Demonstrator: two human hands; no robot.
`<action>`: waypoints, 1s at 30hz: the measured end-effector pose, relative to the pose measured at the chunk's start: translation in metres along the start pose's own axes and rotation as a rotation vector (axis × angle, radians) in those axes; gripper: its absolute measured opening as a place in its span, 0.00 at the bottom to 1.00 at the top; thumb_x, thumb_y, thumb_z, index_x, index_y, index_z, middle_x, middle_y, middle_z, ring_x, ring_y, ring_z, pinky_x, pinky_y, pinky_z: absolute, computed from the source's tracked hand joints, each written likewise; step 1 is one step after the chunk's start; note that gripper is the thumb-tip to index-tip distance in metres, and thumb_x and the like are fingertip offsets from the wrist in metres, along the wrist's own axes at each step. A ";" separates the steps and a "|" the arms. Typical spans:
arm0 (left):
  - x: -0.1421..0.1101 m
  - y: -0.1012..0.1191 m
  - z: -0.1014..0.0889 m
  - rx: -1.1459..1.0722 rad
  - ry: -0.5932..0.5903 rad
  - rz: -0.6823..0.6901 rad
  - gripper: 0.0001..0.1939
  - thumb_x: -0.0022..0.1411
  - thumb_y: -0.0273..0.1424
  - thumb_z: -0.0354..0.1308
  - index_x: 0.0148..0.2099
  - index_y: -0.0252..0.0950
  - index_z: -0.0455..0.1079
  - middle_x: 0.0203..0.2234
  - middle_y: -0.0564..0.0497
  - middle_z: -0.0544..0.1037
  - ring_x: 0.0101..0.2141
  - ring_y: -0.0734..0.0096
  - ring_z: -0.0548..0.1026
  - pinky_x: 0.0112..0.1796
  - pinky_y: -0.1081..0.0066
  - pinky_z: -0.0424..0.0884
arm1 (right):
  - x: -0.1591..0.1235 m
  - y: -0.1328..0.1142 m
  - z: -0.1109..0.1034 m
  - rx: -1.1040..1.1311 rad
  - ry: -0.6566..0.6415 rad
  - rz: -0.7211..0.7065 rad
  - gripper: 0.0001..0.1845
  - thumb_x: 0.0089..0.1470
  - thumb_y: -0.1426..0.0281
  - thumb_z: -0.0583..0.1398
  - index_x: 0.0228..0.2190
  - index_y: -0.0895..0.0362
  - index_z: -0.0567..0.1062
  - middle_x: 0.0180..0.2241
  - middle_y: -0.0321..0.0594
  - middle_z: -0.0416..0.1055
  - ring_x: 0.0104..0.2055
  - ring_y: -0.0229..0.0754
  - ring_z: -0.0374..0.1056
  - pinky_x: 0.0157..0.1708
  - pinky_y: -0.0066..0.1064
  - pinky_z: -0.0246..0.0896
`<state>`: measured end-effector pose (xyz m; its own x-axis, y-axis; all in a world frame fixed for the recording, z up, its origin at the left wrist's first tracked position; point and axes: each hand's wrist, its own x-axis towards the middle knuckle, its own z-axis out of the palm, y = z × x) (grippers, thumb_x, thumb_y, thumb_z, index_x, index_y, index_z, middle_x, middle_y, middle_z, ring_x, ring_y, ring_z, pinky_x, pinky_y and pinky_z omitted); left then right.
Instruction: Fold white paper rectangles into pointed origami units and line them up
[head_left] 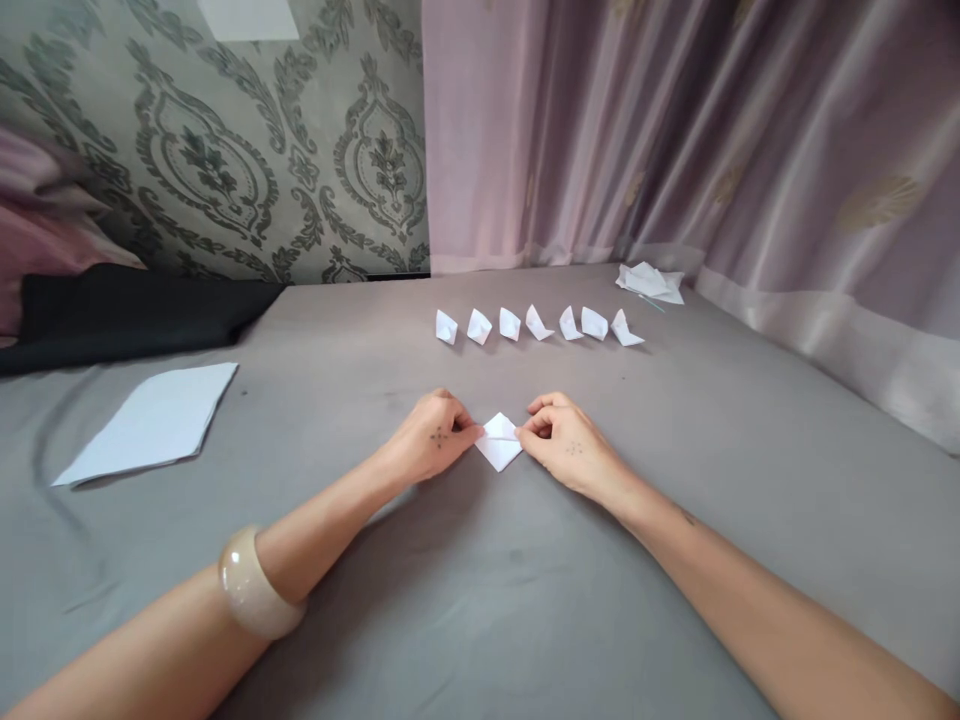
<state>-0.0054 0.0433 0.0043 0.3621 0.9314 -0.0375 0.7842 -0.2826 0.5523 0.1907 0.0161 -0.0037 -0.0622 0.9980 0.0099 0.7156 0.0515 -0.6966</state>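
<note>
Seven small white paper shapes [509, 323] are lined up on the grey cloth [480, 620], beyond the hands; most are spaced slightly apart, while the fifth and sixth from the left are set closest together. How far their folds are opened into hollows cannot be made out. Nearer, between the two hands, a folded paper [499, 455] is kept just at the cloth, shaped like a diamond with one corner pointed toward the wearer and a crease run across its middle. Its left corner is pinched by the left hand [431, 435], with thumb and fingertips brought together on it. Its right corner is touched by the thumb of the right hand [570, 450], whose fingers are curled; whether they are closed on the paper from behind cannot be told. A pale bangle [255, 590] is worn on the left forearm. Off to the left, a stack of white sheets [150, 420] is laid flat, near a black cloth [135, 315]. At the far right, a loose pile of white paper [649, 282] is placed near the pink curtain [540, 130].
</note>
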 end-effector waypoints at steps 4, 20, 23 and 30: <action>-0.003 -0.004 0.007 0.035 0.076 0.153 0.08 0.62 0.31 0.53 0.41 0.36 0.71 0.36 0.47 0.72 0.39 0.63 0.69 0.40 0.65 0.68 | 0.004 0.007 -0.002 0.031 -0.025 -0.016 0.13 0.48 0.64 0.60 0.17 0.57 0.72 0.45 0.44 0.67 0.28 0.35 0.66 0.32 0.34 0.62; -0.007 -0.009 0.010 0.315 0.042 0.585 0.23 0.65 0.20 0.41 0.52 0.41 0.72 0.38 0.46 0.72 0.35 0.68 0.66 0.39 0.68 0.62 | -0.019 -0.003 0.001 0.025 0.079 -0.399 0.18 0.58 0.78 0.48 0.42 0.54 0.74 0.43 0.40 0.72 0.46 0.41 0.68 0.46 0.34 0.62; -0.008 -0.009 0.010 0.360 0.057 0.616 0.23 0.66 0.20 0.40 0.53 0.41 0.71 0.38 0.46 0.72 0.36 0.67 0.66 0.37 0.68 0.60 | -0.027 -0.008 0.005 -0.156 0.029 -0.411 0.21 0.57 0.81 0.47 0.45 0.55 0.72 0.42 0.42 0.72 0.45 0.43 0.67 0.44 0.35 0.62; -0.014 -0.002 0.006 0.478 0.018 0.587 0.19 0.67 0.22 0.41 0.48 0.37 0.72 0.36 0.46 0.73 0.37 0.67 0.69 0.36 0.68 0.60 | -0.038 -0.017 0.010 -0.527 0.037 -0.402 0.19 0.57 0.80 0.47 0.43 0.57 0.73 0.36 0.44 0.72 0.38 0.45 0.67 0.34 0.35 0.60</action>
<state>-0.0091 0.0293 -0.0008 0.7826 0.5995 0.1677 0.5996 -0.7984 0.0559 0.1744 -0.0226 0.0007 -0.3780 0.8976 0.2269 0.8869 0.4214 -0.1895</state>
